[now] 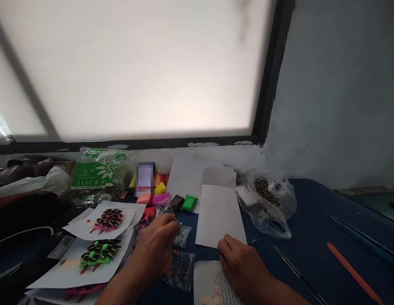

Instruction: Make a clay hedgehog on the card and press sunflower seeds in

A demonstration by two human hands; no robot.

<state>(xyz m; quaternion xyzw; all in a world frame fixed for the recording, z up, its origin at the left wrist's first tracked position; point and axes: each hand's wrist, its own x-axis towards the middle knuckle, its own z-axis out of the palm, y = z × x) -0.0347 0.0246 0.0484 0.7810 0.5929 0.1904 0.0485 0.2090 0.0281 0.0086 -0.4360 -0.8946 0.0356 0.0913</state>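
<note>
My left hand [160, 239] hovers over small clear plastic bags, its fingers curled together; whatever is between them is hidden. Just below it lies a clear bag [183, 271] with orange-brown bits inside. My right hand [238, 258] rests at the top of a paper with a drawing [207, 275], fingers bent and closed, and I cannot make out anything in them. The drawing has a peach-coloured shape and rows of short curved marks, partly covered by this hand. Beyond its fingertips lies a stack of blank white paper [219, 216].
Hedgehog pictures with seed spines [98, 254] are piled at left. Behind stand a green seed bag [98, 173], coloured clay packs [189, 203] and a blurred-out card [145, 180]. At right are a seed-filled plastic bag [266, 195], tweezers [297, 273] and an orange-red stick [352, 271].
</note>
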